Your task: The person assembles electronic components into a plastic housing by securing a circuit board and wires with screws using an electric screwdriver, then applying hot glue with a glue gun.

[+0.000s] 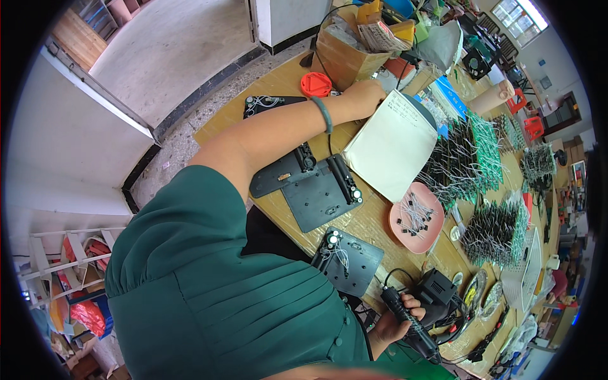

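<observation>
My right hand (396, 320) is closed around a black electric screwdriver (400, 310) with a cord, low at the right. Across the table, my left hand (366, 98) reaches to the top corner of a white notepad (389, 145) with handwriting. Its fingertips are hidden, so whether they grip anything does not show. Between the hands lie flat black plates with cylindrical ends (323, 193), and another black plate (348, 261) carries a bundle of white wire. Beside the notepad, a pink dish (418, 240) holds small black parts with white leads.
Dense rows of green circuit boards with wires (491, 234) stand to the right. A cardboard box (348, 54) of odds and ends sits at the far end, near a red round holder (315, 84). A black boxy device (436, 286) and cables lie beside my right hand.
</observation>
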`<state>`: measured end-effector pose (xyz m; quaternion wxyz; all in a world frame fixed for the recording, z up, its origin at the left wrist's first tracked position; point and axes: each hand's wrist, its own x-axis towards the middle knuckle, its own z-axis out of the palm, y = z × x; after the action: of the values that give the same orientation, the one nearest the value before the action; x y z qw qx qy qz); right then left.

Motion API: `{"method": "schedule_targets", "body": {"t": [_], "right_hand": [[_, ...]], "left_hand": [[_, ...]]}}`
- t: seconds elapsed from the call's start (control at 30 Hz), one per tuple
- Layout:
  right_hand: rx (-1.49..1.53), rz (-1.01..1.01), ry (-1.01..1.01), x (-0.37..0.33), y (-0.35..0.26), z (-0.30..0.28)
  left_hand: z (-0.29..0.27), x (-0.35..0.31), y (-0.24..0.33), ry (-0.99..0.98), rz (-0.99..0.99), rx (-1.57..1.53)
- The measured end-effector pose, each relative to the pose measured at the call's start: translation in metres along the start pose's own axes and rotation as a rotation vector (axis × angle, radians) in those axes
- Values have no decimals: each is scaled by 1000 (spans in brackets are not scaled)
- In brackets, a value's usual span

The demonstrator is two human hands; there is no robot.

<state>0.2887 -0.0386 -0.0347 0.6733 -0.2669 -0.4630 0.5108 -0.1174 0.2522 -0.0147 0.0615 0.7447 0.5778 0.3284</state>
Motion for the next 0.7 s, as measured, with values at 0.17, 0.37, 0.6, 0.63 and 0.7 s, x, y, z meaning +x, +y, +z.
{"method": "schedule_targets", "body": {"t": [0.17, 0.37, 0.6, 0.63, 0.7], "right_hand": [[-7, -1, 25, 1, 1, 4], [-2, -4, 37, 0, 1, 4], [7, 5, 25, 1, 0, 3], [6, -1, 19, 1, 1, 3], [6, -7, 13, 1, 0, 1]], "left_hand": [[41, 32, -32, 86, 20, 160], [35, 37, -31, -149, 27, 63], [-4, 7, 2, -198, 103, 266], [-8, 5, 5, -217, 117, 264], [-5, 6, -6, -255, 78, 272]]}}
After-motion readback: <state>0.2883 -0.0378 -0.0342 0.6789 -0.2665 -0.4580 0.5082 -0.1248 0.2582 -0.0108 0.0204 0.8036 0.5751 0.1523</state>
